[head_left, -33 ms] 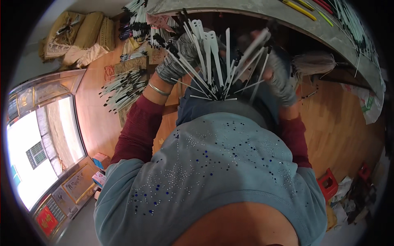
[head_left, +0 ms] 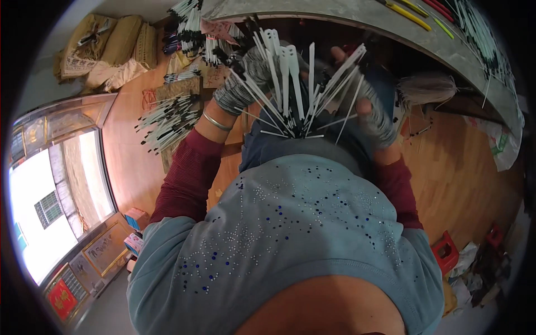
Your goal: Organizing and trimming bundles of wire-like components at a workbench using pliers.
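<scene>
- Over the lap, just short of the bench (head_left: 335, 10), has a fan of white sticks (head_left: 295, 84) standing, with lower ends drawn together and broad or dark-tipped ends splayed upward, probably for an easy view of single pieces.
- Sets the left hand (head_left: 254, 67), gloved in striped grey, behind the fan's left side, likely as a side support; cannot tell of spread or pinch, with fingers hidden by the sticks.
- Has the right hand (head_left: 368, 96), gloved alike, beside the fan's right edge, with thumb and one fingertip well apart; given the blur, cannot tell of any stick between them.
- Uses the dark trousers (head_left: 254, 148), seemingly, as a base for the gathered ends.
- Has, on the left, a loose heap of black-and-white sticks (head_left: 167, 123) across a brown board (head_left: 176, 89), apparently for reach from the seat; beyond, stacked sacks (head_left: 103, 47).
- Has, up on the bench, yellow rods (head_left: 410, 15) and a pale sheaf (head_left: 477, 44), perhaps for spare lap room.
- Has, farther right, a wispy bundle (head_left: 427, 86) and, lower, a red stool (head_left: 445, 252).
</scene>
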The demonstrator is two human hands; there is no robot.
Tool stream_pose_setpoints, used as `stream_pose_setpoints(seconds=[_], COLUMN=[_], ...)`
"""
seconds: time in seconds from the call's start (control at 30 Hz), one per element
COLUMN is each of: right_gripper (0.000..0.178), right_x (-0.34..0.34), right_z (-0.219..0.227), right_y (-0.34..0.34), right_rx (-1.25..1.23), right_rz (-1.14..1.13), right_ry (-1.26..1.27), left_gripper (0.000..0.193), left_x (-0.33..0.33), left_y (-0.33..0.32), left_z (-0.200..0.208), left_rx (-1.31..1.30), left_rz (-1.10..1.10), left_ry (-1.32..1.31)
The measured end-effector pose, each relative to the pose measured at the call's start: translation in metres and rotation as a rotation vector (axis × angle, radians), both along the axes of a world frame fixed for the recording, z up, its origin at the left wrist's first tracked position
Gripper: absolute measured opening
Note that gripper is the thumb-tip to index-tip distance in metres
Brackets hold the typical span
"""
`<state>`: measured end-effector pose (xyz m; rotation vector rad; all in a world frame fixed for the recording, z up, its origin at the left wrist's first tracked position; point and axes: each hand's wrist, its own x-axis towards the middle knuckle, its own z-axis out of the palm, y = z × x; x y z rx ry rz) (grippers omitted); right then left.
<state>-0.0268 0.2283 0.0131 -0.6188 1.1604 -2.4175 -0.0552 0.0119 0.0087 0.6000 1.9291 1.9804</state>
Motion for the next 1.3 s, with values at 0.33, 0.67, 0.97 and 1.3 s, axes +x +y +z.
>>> stream_pose_setpoints(seconds=[0.33, 0.67, 0.97, 1.3], right_gripper=[0.065, 0.027, 0.035, 0.036], right_x=[0.025, 0.036, 0.043, 0.043], right_z=[-0.008, -0.026, -0.027, 0.001], right_y=[-0.025, -0.020, -0.008, -0.020], right_rx=[0.461, 0.810, 0.876, 0.701], right_rz=[-0.195, -0.450, -0.385, -0.221], right_ry=[0.210, 0.470, 0.854, -0.039], left_gripper=[0.024, 0.023, 0.015, 0.015], left_x=[0.011, 0.047, 0.057, 0.050], left_y=[0.009, 0.016, 0.041, 0.036], left_z=[0.010, 0.033, 0.073, 0.065], left_rx=[0.123, -0.427, -0.004, -0.079], left_rz=[0.100, 0.089, 0.140, 0.119], left_ry=[-0.194, 0.517, -0.039, -0.177])
